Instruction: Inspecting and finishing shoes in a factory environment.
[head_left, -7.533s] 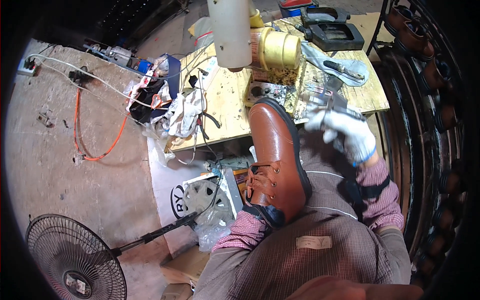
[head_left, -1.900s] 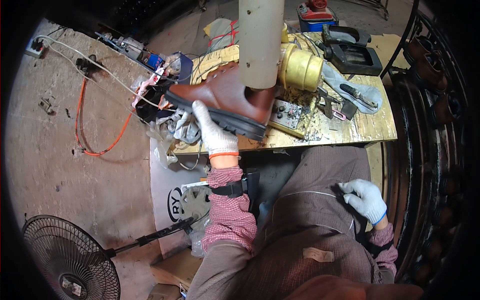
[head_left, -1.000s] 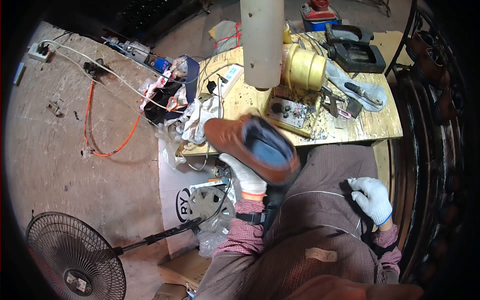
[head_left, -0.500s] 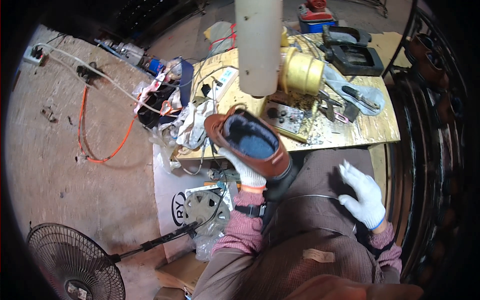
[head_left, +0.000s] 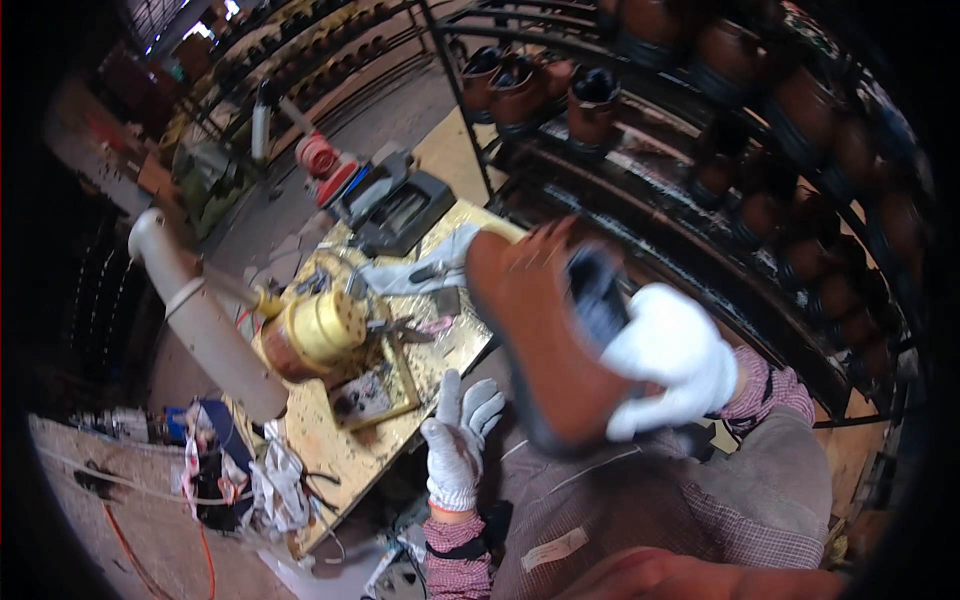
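Note:
A brown leather shoe [head_left: 540, 340] with a black sole and dark lining is tilted in front of me, toe to the upper left. My right hand [head_left: 672, 350], in a white knit glove, grips it at the heel end, fingers at the opening; the glove is blurred by motion. Just left of the shoe, my left hand [head_left: 461, 437], also gloved, is raised with its fingers apart and holds nothing. It is near the edge of the wooden worktable [head_left: 345, 480].
Rack shelves [head_left: 640, 190] at the right hold several brown shoes [head_left: 592, 105]. On the worktable stand a yellow cylindrical fixture [head_left: 330, 325], a small tray [head_left: 375, 395], pliers [head_left: 400, 330] and a dark grey box [head_left: 405, 210]. A thick tube [head_left: 205, 310] slants across the left side.
The view has swung right toward the rack. The shoe has passed from my left hand to my right and moved rightward. My left hand has opened and let go.

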